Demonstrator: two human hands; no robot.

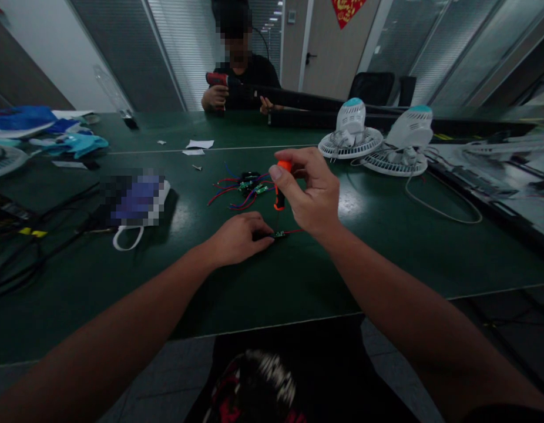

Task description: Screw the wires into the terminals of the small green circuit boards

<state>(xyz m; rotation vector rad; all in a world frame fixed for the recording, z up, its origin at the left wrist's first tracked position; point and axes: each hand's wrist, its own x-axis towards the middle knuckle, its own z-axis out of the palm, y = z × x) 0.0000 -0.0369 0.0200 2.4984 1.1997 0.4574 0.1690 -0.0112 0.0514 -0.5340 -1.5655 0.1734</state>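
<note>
My right hand [314, 188] is closed around the orange and black handle of a screwdriver [279, 197]. The screwdriver stands nearly upright, its thin shaft pointing down at a small green circuit board [279, 234]. Whether the tip touches the board is too small to tell. My left hand [241, 238] pinches the left end of that board against the table, thumb and fingers closed on it. From the board's right side runs a red wire [293, 231]. Just beyond my hands lies a cluster of similar circuit boards [261, 189] with red and blue wires.
Two white fan heads [350, 141] with teal tops lie at the back right. On the left are a phone-like device [137, 202] and black cables [32, 264]. Paper scraps [200, 144] lie farther back. Across the green table [201, 305], another person holds a red power tool [217, 79].
</note>
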